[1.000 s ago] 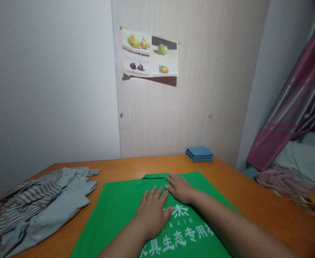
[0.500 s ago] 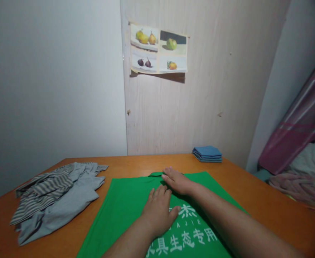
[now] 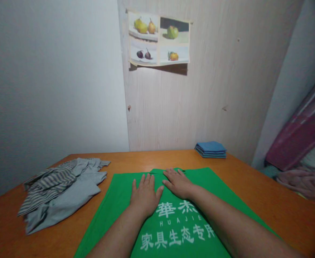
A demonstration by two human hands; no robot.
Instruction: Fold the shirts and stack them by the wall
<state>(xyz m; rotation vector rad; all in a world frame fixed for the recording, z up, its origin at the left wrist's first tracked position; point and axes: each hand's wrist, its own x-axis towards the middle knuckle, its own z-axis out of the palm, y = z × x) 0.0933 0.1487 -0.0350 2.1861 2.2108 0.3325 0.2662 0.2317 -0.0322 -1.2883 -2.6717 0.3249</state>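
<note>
A green shirt [image 3: 120, 211] with white printed characters lies spread on the table in front of me, its collar edge at the far side. My left hand [image 3: 145, 197] rests flat on the cloth left of the print, fingers spread and pointing away. My right hand [image 3: 178, 183] lies palm down just below the collar, its fingers stretched out. Neither hand grips anything. My right forearm hides part of the lettering, and the near end of the shirt runs out of view.
On the left of the orange table [image 3: 138, 160] lies a crumpled pile of grey and striped clothing [image 3: 66, 193]. Folded blue cloth [image 3: 210, 149] is stacked at the back right. Fruit pictures [image 3: 159, 37] hang on the wall. Pink fabric [image 3: 299, 129] is at far right.
My left hand has moved left and slightly away from me across the shirt, uncovering more of the white print. The right hand stays near the collar. The view has shifted slightly.
</note>
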